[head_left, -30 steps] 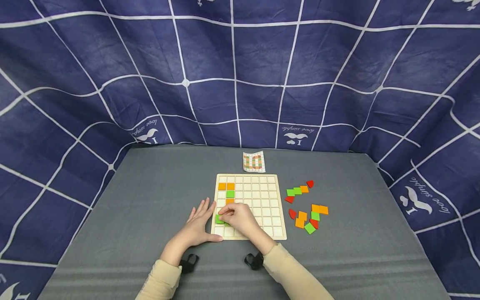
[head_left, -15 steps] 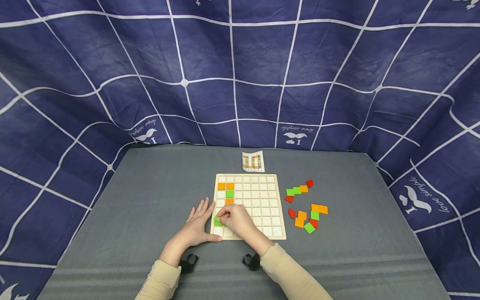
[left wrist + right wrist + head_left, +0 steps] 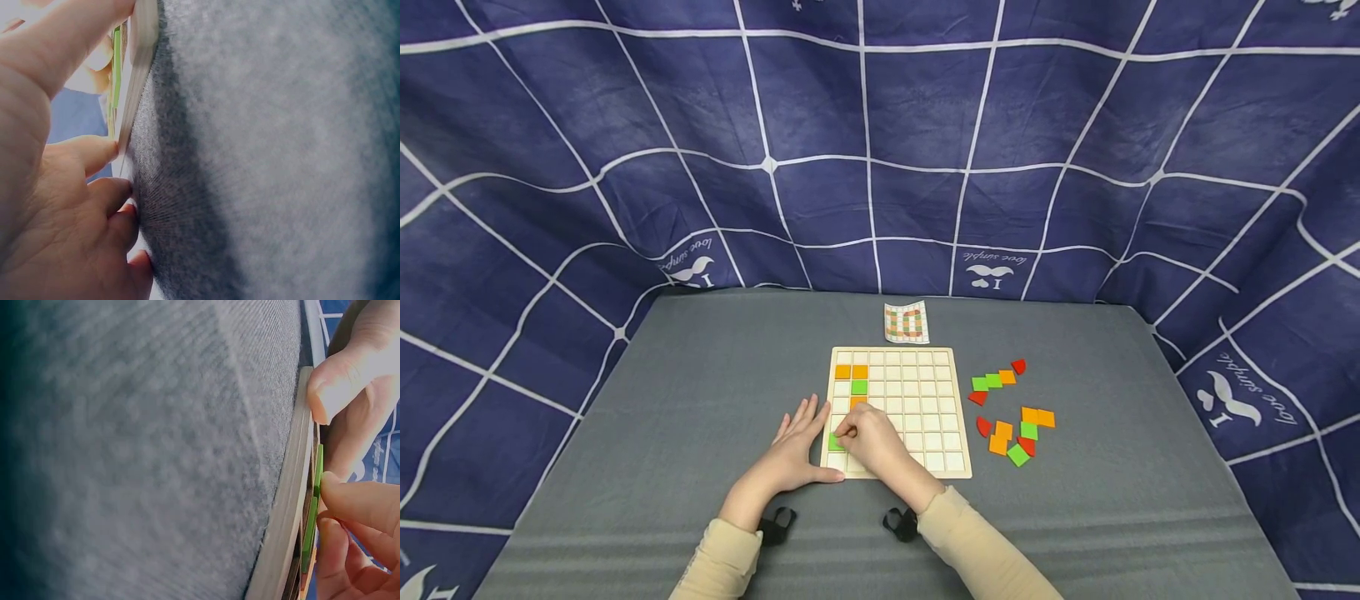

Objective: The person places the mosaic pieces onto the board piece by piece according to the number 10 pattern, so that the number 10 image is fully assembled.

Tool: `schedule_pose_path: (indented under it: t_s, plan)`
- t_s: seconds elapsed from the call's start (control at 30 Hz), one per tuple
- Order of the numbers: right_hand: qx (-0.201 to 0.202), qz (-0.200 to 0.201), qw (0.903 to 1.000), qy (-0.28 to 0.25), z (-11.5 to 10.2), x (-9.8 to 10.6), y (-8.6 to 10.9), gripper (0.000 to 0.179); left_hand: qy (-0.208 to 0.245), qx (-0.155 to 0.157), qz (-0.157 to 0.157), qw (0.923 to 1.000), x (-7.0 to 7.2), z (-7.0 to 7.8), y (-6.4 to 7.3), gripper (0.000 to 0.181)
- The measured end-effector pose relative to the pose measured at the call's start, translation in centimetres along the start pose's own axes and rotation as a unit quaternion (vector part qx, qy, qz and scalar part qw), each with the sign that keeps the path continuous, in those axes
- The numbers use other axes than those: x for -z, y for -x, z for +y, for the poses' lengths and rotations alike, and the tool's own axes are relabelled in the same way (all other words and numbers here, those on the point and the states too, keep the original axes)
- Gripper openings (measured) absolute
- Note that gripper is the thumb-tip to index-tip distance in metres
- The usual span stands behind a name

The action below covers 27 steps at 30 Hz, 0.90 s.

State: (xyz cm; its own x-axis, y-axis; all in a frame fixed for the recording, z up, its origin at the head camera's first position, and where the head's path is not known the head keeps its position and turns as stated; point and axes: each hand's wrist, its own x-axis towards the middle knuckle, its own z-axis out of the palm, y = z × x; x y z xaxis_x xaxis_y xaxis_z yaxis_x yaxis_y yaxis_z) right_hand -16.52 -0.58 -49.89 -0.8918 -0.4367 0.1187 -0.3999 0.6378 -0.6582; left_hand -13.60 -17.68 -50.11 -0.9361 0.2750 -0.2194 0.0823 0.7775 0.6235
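A wooden grid board (image 3: 913,404) lies on the grey cloth. My left hand (image 3: 793,458) spreads along its left edge, with the thumb at the near corner and fingertips against the side. Over the board's lower left, my right hand (image 3: 876,437) holds thumb and index finger pinched at a green square tile (image 3: 834,442). The right wrist view has two green tiles (image 3: 309,534) end to end, with fingertips on them; the right hand hides the second one from the head camera. Farther up the board sit two orange tiles (image 3: 843,372), a green tile (image 3: 859,387) and a partly covered orange tile (image 3: 858,402).
A printed pattern card (image 3: 906,322) lies beyond the board. Right of the board are loose pieces: green squares (image 3: 1018,455), orange squares (image 3: 1038,417) and red rounded pieces (image 3: 984,427). A blue checked curtain (image 3: 917,200) hangs behind and at the sides.
My right hand has shifted slightly left and down over the green tiles, covering the second one from the head view. My left hand stays in place.
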Motion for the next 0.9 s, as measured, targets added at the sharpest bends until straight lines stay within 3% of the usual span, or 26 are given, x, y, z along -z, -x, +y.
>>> schedule_pose_path:
  t_s: [0.2, 0.33, 0.4, 0.57, 0.7, 0.9]
  plan:
    - [-0.012, 0.001, 0.9983, -0.058, 0.1, 0.7, 0.3, 0.004, -0.002, 0.001, -0.002, 1.0000, 0.0, -0.2, 0.2, 0.117]
    - [-0.043, 0.002, 0.9923, -0.116, 0.6, 2.1, 0.5, 0.006, -0.011, 0.006, -0.001, 0.9999, -0.1, -0.2, 0.1, 0.117]
    - [-0.074, -0.003, 0.9844, -0.160, 1.1, 3.1, 0.7, 0.009, -0.011, 0.006, 0.002, 0.9999, -0.2, -0.2, 0.1, 0.118]
    - [-0.166, 0.004, 0.9538, -0.251, 3.3, 6.3, 1.5, 0.018, -0.008, 0.006, 0.006, 0.9999, -0.2, -0.2, -0.1, 0.118]
    - [-0.218, 0.042, 0.9444, -0.243, 5.8, 8.9, 2.6, 0.021, -0.008, 0.004, 0.008, 0.9999, -0.3, -0.3, -0.2, 0.118]
    - [-0.259, 0.095, 0.9443, -0.180, 10.2, 12.6, 5.3, 0.026, -0.005, 0.004, 0.009, 0.9999, -0.3, -0.2, -0.2, 0.119]
